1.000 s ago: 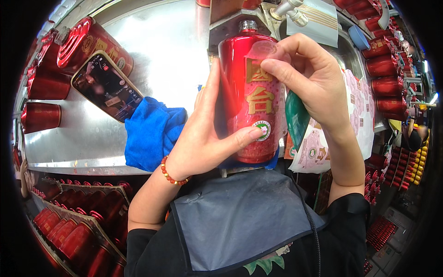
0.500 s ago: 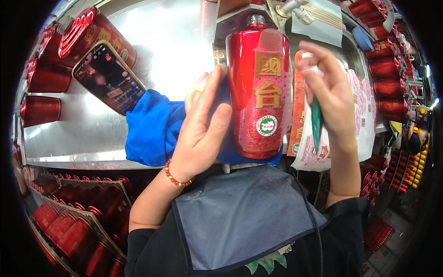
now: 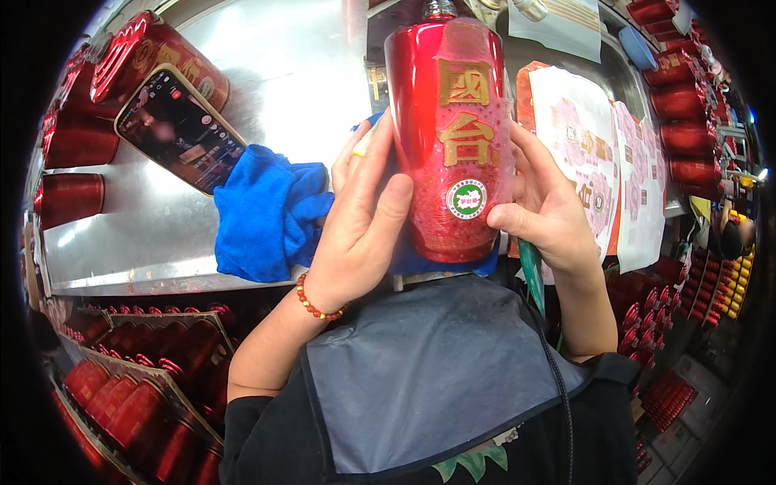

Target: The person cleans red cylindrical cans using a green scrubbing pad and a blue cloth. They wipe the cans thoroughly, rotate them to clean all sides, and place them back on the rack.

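Observation:
A glossy red bottle [image 3: 416, 81] lies in front of me, its threaded neck pointing away. A pinkish decal film [image 3: 495, 129] with gold characters and a round green-white emblem covers its front. My left hand [image 3: 361, 218], wearing a beaded bracelet [image 3: 309, 301], lies along the bottle's left side with fingers stretched and thumb apart. At the opposite side, the fingers of my right hand [image 3: 550, 206] touch the film's edge and its thumb sits at the lower right. A green tapered tool [image 3: 532, 275] sticks out below the right palm. Blue cloth [image 3: 267, 214] lies to the left and shows beneath the bottle.
On the metal table [image 3: 145, 255], a phone [image 3: 182, 129] leans against a red canister [image 3: 198, 69]. Printed decal sheets [image 3: 578, 137] lie right of the bottle. A metal tap fitting [image 3: 529, 8] is at the top. Racks of red bottles [image 3: 121, 404] stand lower left.
My right hand has come down and left onto the bottle's right edge, its fingers now touching the film. The left hand has hardly moved. The whole view has shifted slightly.

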Demonstrator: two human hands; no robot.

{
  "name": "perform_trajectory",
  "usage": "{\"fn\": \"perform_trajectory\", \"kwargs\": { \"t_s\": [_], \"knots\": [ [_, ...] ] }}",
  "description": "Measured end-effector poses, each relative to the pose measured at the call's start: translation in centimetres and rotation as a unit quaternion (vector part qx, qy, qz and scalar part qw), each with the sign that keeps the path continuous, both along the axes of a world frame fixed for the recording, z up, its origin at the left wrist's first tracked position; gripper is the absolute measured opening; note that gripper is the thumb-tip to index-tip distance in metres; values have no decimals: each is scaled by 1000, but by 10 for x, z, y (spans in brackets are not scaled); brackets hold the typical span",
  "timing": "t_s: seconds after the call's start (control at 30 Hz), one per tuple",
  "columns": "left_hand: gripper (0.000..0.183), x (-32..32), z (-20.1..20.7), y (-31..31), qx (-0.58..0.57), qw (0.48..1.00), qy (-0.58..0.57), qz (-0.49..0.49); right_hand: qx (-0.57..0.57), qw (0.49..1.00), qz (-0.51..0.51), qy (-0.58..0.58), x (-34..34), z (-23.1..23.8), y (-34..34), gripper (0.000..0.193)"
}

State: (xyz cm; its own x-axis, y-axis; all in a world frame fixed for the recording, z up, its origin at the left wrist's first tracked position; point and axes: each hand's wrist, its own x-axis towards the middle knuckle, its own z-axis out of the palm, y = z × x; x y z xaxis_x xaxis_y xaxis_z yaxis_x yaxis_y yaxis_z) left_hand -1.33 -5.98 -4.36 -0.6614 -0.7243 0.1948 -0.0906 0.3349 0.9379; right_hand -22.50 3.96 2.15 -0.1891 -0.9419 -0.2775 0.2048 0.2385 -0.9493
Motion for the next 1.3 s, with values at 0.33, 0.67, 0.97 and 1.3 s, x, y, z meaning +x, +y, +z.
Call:
{"fn": "perform_trajectory", "kwargs": {
  "t_s": [0.33, 0.67, 0.97, 1.3],
  "knots": [
    [62, 1, -5, -1, -12, 1000, -1, -3, 36, 999, 10, 34, 0, 4, 0, 81],
    [59, 1, -8, -1, 0, 1000, 19, -3, -67, 985, -158, -35, -30, 13, 6, 42],
    [58, -2, -16, 0, -33, 999, 30, 24, 32, 987, -146, 52, -25, 2, 23, 29],
    [57, -3, -6, -2, 5, 999, 36, 15, -76, 980, -100, 156, -26, 22, 14, 27]
  ]
}}
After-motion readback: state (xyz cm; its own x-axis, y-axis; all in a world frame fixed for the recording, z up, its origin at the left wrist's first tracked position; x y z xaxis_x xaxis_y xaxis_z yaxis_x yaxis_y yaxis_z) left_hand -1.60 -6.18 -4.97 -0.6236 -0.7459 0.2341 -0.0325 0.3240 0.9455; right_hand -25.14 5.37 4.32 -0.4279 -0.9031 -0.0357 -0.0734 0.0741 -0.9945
